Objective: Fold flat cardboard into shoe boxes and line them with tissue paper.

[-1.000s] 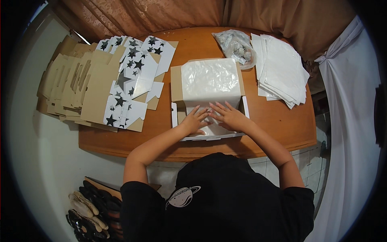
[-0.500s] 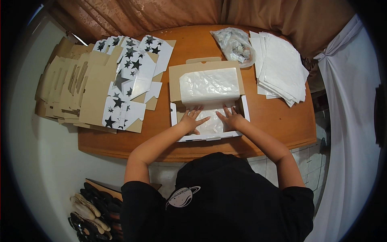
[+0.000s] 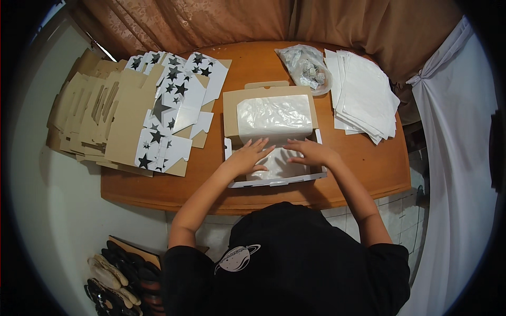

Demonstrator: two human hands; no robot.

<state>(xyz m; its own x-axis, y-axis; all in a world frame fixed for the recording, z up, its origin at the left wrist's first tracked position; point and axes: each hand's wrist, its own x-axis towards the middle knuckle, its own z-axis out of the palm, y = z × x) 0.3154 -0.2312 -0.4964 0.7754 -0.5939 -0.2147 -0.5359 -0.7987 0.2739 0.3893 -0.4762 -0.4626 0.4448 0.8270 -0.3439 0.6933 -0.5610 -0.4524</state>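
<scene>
In front of me an open cardboard box (image 3: 230,108), brown inside with white outer walls, stands near the table's front edge with its lid tipped back. A sheet of thin white paper (image 3: 274,116) lines it, running from the bottom up over the lid. Over the left part of the box is my left hand (image 3: 247,158), fingers spread, holding nothing. Opposite it, my right hand (image 3: 313,152) is over the right side, also open and empty, fingers pointing inward. Whether the fingertips touch the paper I cannot tell.
Flat unfolded boxes with black stars (image 3: 171,105) are stacked on the left of the wooden table (image 3: 211,197). At the back right are a clear plastic bag (image 3: 305,68) of small items and a pile of white paper sheets (image 3: 366,95). Shoes (image 3: 124,279) stand on the floor at lower left.
Both hands have lifted from the paper on the box's bottom. My right hand has shifted outward to the right, over the box's side wall. The paper stays in place.
</scene>
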